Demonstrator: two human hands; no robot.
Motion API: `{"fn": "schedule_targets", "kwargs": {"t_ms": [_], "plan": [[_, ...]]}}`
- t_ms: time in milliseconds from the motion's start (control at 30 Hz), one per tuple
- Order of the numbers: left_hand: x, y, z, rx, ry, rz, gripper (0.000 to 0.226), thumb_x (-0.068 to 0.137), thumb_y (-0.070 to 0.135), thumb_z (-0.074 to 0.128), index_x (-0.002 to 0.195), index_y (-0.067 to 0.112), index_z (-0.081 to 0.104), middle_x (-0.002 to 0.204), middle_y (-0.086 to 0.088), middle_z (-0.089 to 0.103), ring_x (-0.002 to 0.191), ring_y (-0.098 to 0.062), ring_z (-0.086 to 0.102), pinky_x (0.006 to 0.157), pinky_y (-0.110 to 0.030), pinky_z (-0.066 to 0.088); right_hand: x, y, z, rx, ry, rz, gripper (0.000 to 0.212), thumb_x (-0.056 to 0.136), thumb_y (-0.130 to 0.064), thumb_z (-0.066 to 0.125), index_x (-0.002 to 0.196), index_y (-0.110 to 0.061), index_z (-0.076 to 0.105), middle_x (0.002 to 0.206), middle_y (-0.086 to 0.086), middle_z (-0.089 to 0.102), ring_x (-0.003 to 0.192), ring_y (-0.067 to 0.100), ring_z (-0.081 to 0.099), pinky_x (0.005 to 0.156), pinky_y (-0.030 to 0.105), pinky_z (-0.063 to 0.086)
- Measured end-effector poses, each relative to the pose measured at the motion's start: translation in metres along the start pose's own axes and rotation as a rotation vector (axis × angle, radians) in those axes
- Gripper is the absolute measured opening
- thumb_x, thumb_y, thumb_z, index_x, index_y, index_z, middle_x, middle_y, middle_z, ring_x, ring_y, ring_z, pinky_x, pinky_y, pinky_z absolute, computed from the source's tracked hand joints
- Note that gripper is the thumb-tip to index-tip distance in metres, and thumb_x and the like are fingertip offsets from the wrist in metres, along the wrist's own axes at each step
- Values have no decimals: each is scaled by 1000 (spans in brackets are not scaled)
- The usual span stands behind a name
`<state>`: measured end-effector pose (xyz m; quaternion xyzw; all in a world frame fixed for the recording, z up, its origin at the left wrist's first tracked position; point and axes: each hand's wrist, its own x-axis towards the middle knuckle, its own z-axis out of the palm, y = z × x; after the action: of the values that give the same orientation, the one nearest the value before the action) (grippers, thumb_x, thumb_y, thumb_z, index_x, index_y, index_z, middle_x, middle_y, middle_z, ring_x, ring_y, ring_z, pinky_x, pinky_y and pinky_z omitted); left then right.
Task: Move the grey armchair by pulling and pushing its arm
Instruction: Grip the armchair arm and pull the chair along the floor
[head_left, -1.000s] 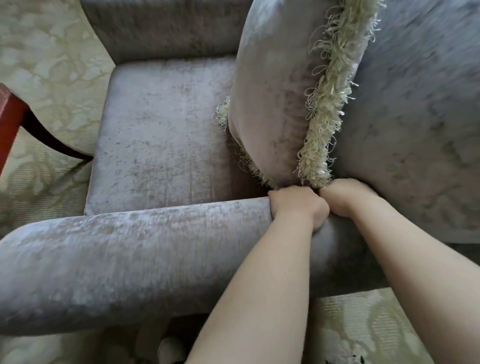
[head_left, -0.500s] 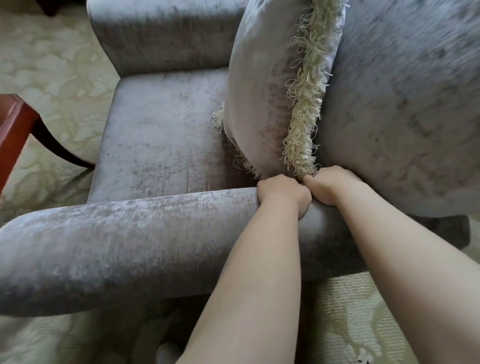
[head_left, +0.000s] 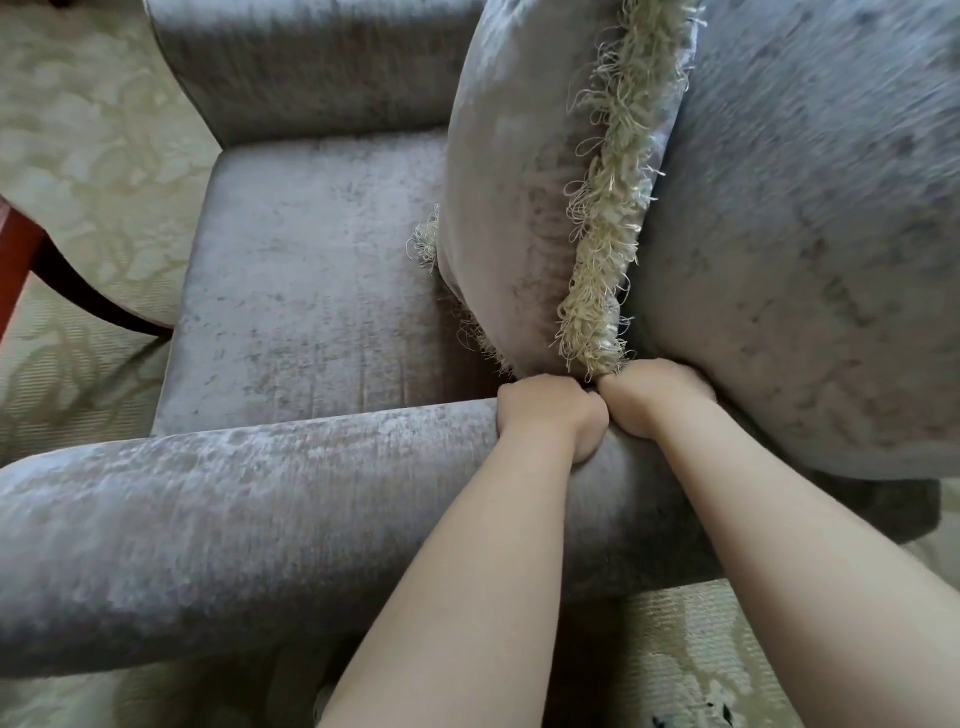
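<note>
The grey armchair (head_left: 322, 270) fills most of the view, its near arm (head_left: 234, 525) running across the lower half. My left hand (head_left: 545, 415) grips the top of that arm close to the backrest, fingers curled over its inner side. My right hand (head_left: 654, 400) grips the same arm right beside it, where the arm meets the backrest (head_left: 821, 218); the two hands touch. A grey cushion with a cream fringe (head_left: 540, 197) stands on the seat just above my hands, and the fringe reaches down to them. My fingertips are hidden behind the arm.
A pale patterned carpet (head_left: 88, 156) lies around the chair. A red-brown wooden table edge with a dark curved leg (head_left: 67, 280) stands at the left, close to the seat's front corner. The chair's far arm (head_left: 311, 62) is at the top.
Over the last second the chair and my hands drifted slightly in the view, up and left, then back down and right. Both hands kept the same grip on the arm.
</note>
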<state>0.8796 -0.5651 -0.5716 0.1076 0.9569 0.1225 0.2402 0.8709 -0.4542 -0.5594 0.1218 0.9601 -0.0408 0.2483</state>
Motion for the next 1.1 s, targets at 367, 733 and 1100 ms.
{"fn": "schedule_targets", "kwargs": {"t_ms": [367, 733, 1100], "plan": [[-13, 1, -6, 23, -43, -5, 46, 92, 33, 30, 118, 10, 61, 124, -12, 59, 110, -29, 55, 76, -34, 37, -11, 3, 4, -11, 24, 8, 52, 89, -45, 33, 118, -12, 60, 124, 17, 58, 107, 34, 56, 75, 33, 40], [-35, -2, 3, 7, -101, 14, 46, 95, 33, 26, 119, 11, 58, 124, -13, 58, 110, -29, 53, 81, -38, 32, -40, 1, 13, -39, -50, -7, 50, 92, -41, 29, 118, -13, 61, 126, 15, 59, 111, 33, 56, 79, 34, 41], [-74, -139, -31, 11, -164, -82, 61, 92, 56, 27, 125, 11, 52, 129, -13, 51, 120, -31, 46, 99, -46, 27, -35, -118, -19, -436, -481, 247, 46, 98, -33, 36, 141, -16, 38, 143, 2, 40, 133, 23, 37, 105, 37, 36]]}}
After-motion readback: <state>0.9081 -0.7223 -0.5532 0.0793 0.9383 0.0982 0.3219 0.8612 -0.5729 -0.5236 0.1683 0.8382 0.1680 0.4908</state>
